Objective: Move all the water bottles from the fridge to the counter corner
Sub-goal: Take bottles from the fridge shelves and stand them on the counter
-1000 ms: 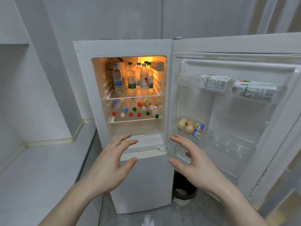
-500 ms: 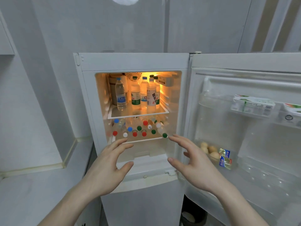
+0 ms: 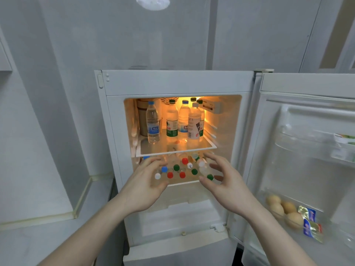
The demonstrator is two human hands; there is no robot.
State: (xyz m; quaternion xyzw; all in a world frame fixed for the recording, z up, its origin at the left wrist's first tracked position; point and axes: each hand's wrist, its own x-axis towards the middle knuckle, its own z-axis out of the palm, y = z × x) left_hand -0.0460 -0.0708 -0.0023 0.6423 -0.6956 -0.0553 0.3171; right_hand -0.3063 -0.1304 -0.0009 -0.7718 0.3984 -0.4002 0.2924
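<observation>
The white fridge point(image 3: 176, 83) stands open and lit inside. Several water bottles stand upright on its upper shelf point(image 3: 175, 149), among them a blue-labelled bottle point(image 3: 153, 122) and a green-labelled bottle point(image 3: 172, 121). On the lower shelf lie several bottles with their coloured caps point(image 3: 182, 169) facing me. My left hand point(image 3: 146, 184) reaches to the left side of these lying bottles, fingers spread, gripping nothing. At their right side my right hand point(image 3: 223, 182) is spread too, its thumb near a green-capped bottle point(image 3: 206, 172). Whether either hand touches a bottle is unclear.
The fridge door point(image 3: 307, 150) hangs open on the right, with eggs point(image 3: 282, 210) and packets in its lower rack and cartons higher up. A pale counter point(image 3: 44, 239) lies at the left, running into a wall corner beside the fridge.
Both hands have moved up and forward from in front of the fridge's lower edge to the lower shelf's bottles. The view has come closer to the fridge.
</observation>
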